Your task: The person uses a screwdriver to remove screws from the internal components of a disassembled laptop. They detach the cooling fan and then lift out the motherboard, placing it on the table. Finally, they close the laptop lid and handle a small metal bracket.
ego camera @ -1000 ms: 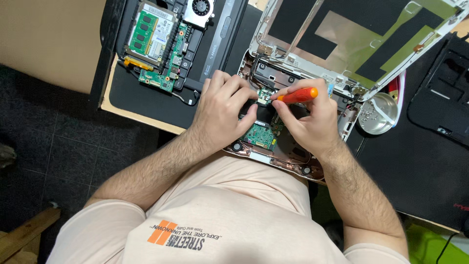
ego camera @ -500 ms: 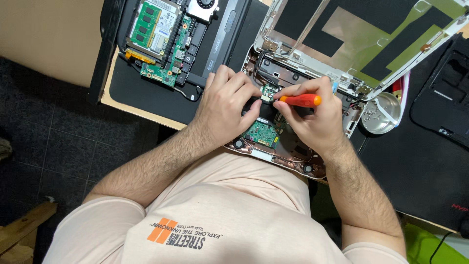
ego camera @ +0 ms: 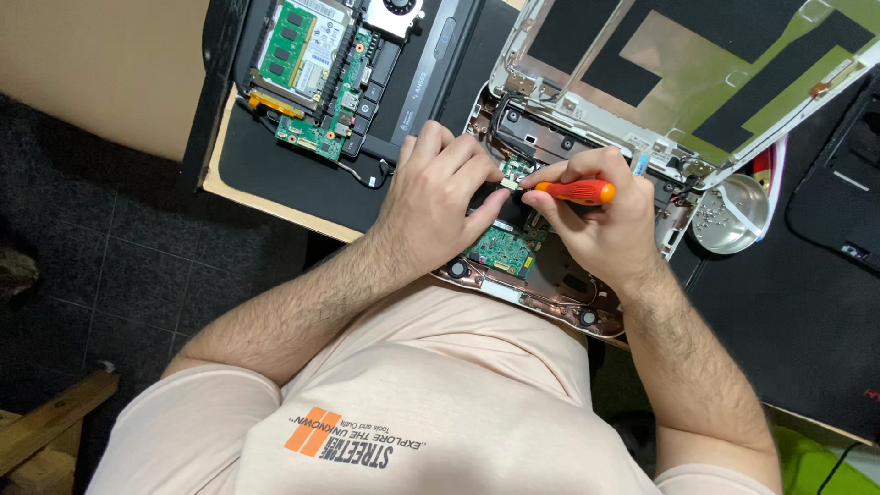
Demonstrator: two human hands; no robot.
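Note:
An opened laptop base [ego camera: 550, 298] lies at the near table edge, its green circuit board [ego camera: 500, 249] exposed. My right hand [ego camera: 600, 225] grips an orange-handled screwdriver [ego camera: 577, 192], tip pointing left at a small green part [ego camera: 518, 170] near the hinge. My left hand [ego camera: 440, 197] rests on the base beside that tip, fingers curled and steadying the spot. The laptop's lid shell [ego camera: 697, 73] with black and green patches stands open behind my hands.
A second dismantled laptop [ego camera: 325, 78] with green boards and a fan lies at the back left on a black mat [ego camera: 275, 174]. A round metal dish [ego camera: 733, 215] holding screws sits right of my hands. A dark laptop part [ego camera: 839, 197] lies at far right.
Both hands have shifted slightly toward the hinge. The screwdriver has levelled out, its tip now closer to my left fingers.

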